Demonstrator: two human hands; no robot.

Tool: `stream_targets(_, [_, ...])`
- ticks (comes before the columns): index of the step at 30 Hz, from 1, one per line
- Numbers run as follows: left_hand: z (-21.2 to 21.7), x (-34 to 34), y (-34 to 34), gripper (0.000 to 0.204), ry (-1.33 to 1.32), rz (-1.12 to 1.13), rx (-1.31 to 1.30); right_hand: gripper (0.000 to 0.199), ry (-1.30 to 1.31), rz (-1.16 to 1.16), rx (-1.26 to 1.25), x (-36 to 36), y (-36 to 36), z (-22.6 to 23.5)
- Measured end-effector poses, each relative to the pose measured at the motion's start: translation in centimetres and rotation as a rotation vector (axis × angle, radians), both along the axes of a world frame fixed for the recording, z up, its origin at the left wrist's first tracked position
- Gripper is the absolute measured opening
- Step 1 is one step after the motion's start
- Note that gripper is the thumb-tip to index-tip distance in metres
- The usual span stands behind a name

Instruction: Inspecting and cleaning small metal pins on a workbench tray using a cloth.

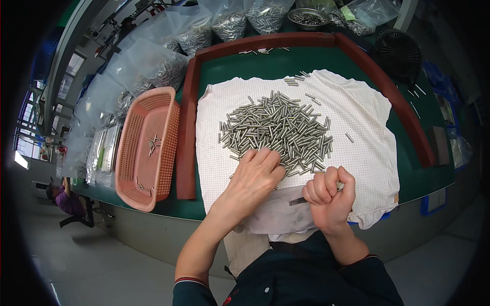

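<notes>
Right hand [329,196] is fisted round a bunch of pins while my left hand [258,171] lies open-fingered on the near edge of the pin pile [278,130] on the white cloth [367,153], so I judge a loose fist could drop pins off the surface [413,183].

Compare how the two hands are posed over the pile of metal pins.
The left hand lies flat, fingers spread, pressing on the edge of the pin pile. The right hand is a closed fist gripping pins, lifted beside the pile. Both are bare, above the white cloth.
</notes>
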State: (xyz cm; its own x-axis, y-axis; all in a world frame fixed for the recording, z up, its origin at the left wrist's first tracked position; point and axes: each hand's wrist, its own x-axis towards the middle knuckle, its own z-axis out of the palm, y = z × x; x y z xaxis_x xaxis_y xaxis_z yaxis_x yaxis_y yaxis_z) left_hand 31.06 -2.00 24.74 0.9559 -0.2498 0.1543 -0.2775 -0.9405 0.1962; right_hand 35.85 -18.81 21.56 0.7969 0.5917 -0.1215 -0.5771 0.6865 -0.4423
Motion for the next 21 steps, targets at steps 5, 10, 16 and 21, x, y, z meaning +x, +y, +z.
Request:
stream_targets(5, [0.7, -1.0, -0.3, 0.015, -0.048, 0.002, 0.024, 0.04, 0.009, -0.001, 0.006, 0.1, -0.1, 0.0])
stream_targets(10, [1.1, -5.5, -1.2, 0.023, 0.073, 0.152, -0.082, 0.04, -0.045, 0.03, 0.022, 0.0, 0.0, -0.1])
stream_targets(16, [-0.3, -6.4, -2.9, 0.022, 0.062, 0.261, -0.241, 0.043, -0.105, 0.02, 0.022, 0.4, 0.7, 1.1])
stream_targets(21, [-0.8, -6.5, -3.0, 0.023, -0.049, 0.321, -0.344, 0.04, -0.173, 0.103, 0.059, 0.0, 2.0, 1.4])
